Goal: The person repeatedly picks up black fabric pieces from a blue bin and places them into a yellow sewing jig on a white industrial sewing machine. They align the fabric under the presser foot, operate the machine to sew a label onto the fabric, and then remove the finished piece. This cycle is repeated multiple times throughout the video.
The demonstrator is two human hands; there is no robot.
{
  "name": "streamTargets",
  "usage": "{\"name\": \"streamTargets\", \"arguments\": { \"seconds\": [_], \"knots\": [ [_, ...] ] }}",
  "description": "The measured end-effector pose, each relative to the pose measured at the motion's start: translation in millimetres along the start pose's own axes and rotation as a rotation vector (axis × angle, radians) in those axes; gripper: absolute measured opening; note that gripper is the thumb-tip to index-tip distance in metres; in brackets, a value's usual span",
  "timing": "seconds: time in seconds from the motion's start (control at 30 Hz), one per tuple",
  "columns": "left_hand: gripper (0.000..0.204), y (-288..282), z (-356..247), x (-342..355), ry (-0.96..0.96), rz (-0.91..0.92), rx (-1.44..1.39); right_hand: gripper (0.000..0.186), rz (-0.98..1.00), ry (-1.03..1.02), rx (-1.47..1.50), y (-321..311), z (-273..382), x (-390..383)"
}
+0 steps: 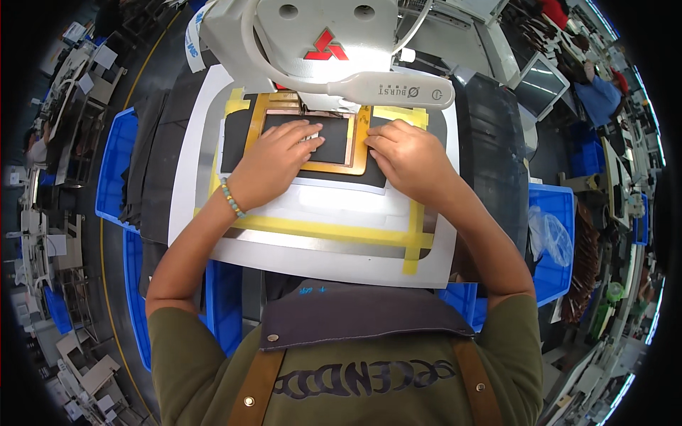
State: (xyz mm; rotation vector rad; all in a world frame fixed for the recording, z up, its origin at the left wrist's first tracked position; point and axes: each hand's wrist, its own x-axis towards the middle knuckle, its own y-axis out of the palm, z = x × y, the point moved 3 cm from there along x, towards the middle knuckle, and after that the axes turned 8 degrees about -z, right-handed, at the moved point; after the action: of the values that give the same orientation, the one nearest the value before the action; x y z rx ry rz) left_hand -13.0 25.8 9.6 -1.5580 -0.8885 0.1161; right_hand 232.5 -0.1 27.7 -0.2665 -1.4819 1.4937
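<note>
Under the head of a sewing machine [334, 42] lies a yellow-brown rectangular frame [334, 168] around a dark fabric piece [327, 147]. My left hand [275, 157] rests across the frame's left side, fingers stretched out over the fabric; a small white piece shows between its fingertips, too little visible to name. Its thumb is mostly hidden. At the frame's right edge, my right hand [410, 153] has its fingers drawn together, and whatever they pinch is hidden. Beneath the frame is a larger dark sheet on a white board [284, 257] with yellow tape [320, 234].
A grey-white lamp [391, 89] on a bent arm hangs low over the frame. Dark fabric is draped at the left beside a blue bin [114, 170]. At the right, another blue bin [561, 266] holds clear plastic. A screen [541, 85] stands at the far right.
</note>
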Motion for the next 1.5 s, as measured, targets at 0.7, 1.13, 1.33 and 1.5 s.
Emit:
{"name": "streamTargets", "arguments": {
  "seconds": [0.7,1.13,1.33,1.5],
  "knots": [
    [0.024,-2.5,17.8,0.2,0.235,-0.014,0.168,0.029,-0.057,0.081,0.178,5.0,18.7,5.5],
    [0.030,0.2,36.5,9.5,-0.175,-0.180,-0.371,0.022,-0.114,0.263,0.111,58.8,-17.5,54.6],
    [0.042,10.3,31.6,16.8,-0.212,-0.064,-0.443,0.019,-0.205,-0.010,-0.016,69.2,-17.3,52.6],
    [0.038,10.0,27.3,19.9,-0.170,0.008,-0.380,0.022,-0.108,0.114,0.012,67.7,-23.9,55.4]
  ]
}}
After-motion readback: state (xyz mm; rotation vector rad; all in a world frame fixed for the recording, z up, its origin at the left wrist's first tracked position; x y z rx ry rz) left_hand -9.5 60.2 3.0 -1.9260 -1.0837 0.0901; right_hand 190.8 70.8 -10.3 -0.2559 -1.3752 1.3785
